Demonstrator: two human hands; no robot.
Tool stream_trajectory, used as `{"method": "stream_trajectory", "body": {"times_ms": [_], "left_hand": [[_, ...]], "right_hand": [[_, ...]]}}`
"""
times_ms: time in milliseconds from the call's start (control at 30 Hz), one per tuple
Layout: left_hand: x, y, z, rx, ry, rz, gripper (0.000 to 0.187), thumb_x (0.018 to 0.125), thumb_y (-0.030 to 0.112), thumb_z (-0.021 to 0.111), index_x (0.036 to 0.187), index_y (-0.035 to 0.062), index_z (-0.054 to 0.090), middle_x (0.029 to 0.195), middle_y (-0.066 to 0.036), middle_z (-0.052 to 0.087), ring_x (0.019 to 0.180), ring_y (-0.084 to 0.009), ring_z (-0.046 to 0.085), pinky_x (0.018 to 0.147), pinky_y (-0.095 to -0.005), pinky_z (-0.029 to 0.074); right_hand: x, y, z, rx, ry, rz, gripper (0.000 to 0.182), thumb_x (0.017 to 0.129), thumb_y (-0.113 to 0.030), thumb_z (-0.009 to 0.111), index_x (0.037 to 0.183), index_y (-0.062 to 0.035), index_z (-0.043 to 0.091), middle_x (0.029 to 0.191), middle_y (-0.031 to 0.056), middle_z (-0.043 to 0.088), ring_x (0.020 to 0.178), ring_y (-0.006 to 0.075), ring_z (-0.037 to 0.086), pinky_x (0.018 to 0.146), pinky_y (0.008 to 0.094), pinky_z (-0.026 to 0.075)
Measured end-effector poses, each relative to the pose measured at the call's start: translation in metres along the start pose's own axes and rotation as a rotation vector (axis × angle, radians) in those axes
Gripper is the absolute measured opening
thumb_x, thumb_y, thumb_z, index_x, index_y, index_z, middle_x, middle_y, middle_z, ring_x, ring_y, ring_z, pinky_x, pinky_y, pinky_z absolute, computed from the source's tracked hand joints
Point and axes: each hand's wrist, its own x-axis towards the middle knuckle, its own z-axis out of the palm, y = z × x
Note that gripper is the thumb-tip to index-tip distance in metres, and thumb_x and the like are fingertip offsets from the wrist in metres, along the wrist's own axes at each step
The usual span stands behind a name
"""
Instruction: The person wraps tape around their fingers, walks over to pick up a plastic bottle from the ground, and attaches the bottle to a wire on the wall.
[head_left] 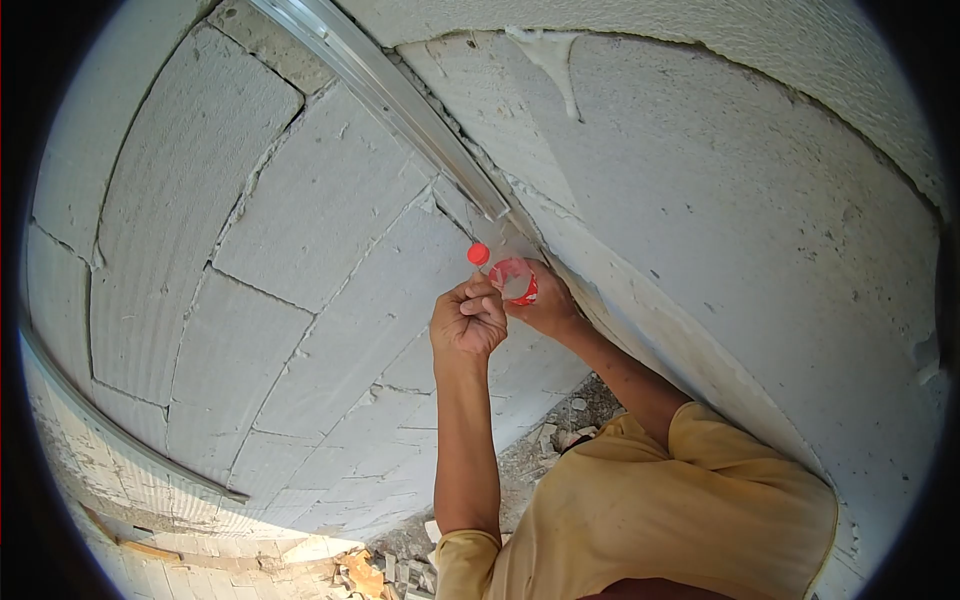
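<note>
My left hand [470,318] is raised in front of the block wall, palm toward me, with its fingers curled closed. Just above its fingertips is a small round red cap [478,254]; the part below it is mostly hidden, and a thin dark line runs up from it. Beside it, my right hand [548,300] wraps around a clear plastic container with a red label [515,281], perhaps a cut-off bottle. Its round opening faces me, and I cannot make out what is inside.
A metal channel [385,100] runs down the wall corner, ending just above my hands. Pale blocks [330,210] form the left wall; a smoother wall [740,230] stands close on the right. Another metal strip [130,425] curves at lower left. Rubble [548,440] lies on the floor.
</note>
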Motion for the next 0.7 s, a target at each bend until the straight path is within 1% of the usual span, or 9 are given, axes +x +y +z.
{"method": "stream_trajectory", "body": {"times_ms": [67,133,167,233,333,400,533,600,700], "left_hand": [[0.018,-0.012,-0.015,-0.215,-0.116,0.01,0.022,0.104,0.002,0.044,0.102,-0.0003,0.065,0.074,0.0,0.061,0.05,-0.0054,0.049,0.062,-0.0325,0.064],[0.031,-0.021,-0.02,-0.237,-0.125,0.049,0.022,0.104,0.002,0.043,0.104,-0.0002,0.065,0.075,0.0,0.061,0.05,-0.0057,0.049,0.062,-0.0325,0.063],[0.035,-0.022,-0.021,-0.251,-0.13,0.082,0.022,0.105,0.001,0.042,0.106,-0.0001,0.064,0.075,0.0,0.061,0.05,-0.0059,0.05,0.062,-0.0324,0.063],[0.041,-0.02,-0.023,-0.253,-0.131,0.09,0.02,0.106,0.001,0.044,0.107,-0.0002,0.064,0.076,0.0,0.062,0.05,-0.0061,0.05,0.062,-0.033,0.064],[0.044,-0.022,-0.02,-0.223,-0.033,0.139,0.018,0.106,0.002,0.044,0.103,-0.0001,0.062,0.076,-0.002,0.061,0.052,-0.0069,0.05,0.062,-0.0309,0.063],[0.053,-0.019,-0.024,-0.125,0.019,0.163,0.017,0.109,0.008,0.05,0.107,0.0009,0.065,0.075,-0.001,0.062,0.052,-0.0069,0.048,0.06,-0.028,0.061],[0.063,-0.018,-0.027,0.002,0.072,0.213,0.018,0.111,0.014,0.055,0.108,0.0047,0.069,0.074,0.002,0.063,0.051,-0.007,0.046,0.057,-0.0253,0.055],[0.064,-0.02,-0.026,0.111,0.132,0.206,0.019,0.111,0.019,0.056,0.105,0.0103,0.072,0.073,0.007,0.062,0.051,-0.0064,0.043,0.057,-0.0244,0.051],[0.066,-0.021,-0.025,0.218,0.175,0.215,0.021,0.111,0.023,0.058,0.101,0.0133,0.074,0.072,0.009,0.061,0.052,-0.0064,0.044,0.058,-0.0253,0.049]], "right_hand": [[-0.003,0.004,0.004,0.084,-0.036,-0.015,0.065,0.08,-0.034,0.094,0.133,-0.0069,0.068,0.124,0.0149,0.076,0.116,0.0345,0.074,0.101,0.0434,0.057],[-0.003,0.012,0.01,0.169,-0.069,-0.033,0.064,0.081,-0.038,0.093,0.132,-0.0081,0.069,0.123,0.0143,0.076,0.117,0.0331,0.074,0.101,0.0423,0.057],[-0.004,0.016,0.013,0.179,-0.094,0.018,0.063,0.082,-0.042,0.093,0.131,-0.0086,0.07,0.122,0.014,0.077,0.116,0.0327,0.074,0.101,0.0419,0.057],[-0.003,0.026,0.016,0.188,-0.12,0.067,0.063,0.083,-0.046,0.092,0.13,-0.0092,0.071,0.121,0.0137,0.077,0.116,0.0322,0.074,0.1,0.0414,0.057],[-0.005,0.034,0.017,0.13,-0.111,0.075,0.066,0.083,-0.051,0.091,0.128,-0.0081,0.071,0.122,0.0142,0.077,0.116,0.0325,0.074,0.1,0.0414,0.057],[0.001,0.043,0.019,-0.065,-0.081,0.139,0.065,0.084,-0.054,0.089,0.127,-0.0072,0.071,0.118,0.0136,0.078,0.113,0.0325,0.075,0.099,0.0404,0.057],[0.006,0.031,0.005,0.117,-0.087,0.114,0.067,0.083,-0.052,0.091,0.127,-0.0063,0.072,0.114,0.013,0.079,0.112,0.0327,0.076,0.097,0.0417,0.058],[0.007,0.03,0.0,0.242,-0.088,0.1,0.067,0.082,-0.051,0.092,0.127,-0.0057,0.072,0.111,0.0127,0.08,0.111,0.0328,0.077,0.095,0.0425,0.059],[0.013,0.058,0.007,0.085,-0.061,0.005,0.067,0.08,-0.048,0.093,0.128,-0.0051,0.072,0.114,0.013,0.08,0.112,0.0331,0.077,0.095,0.0441,0.06]]}}
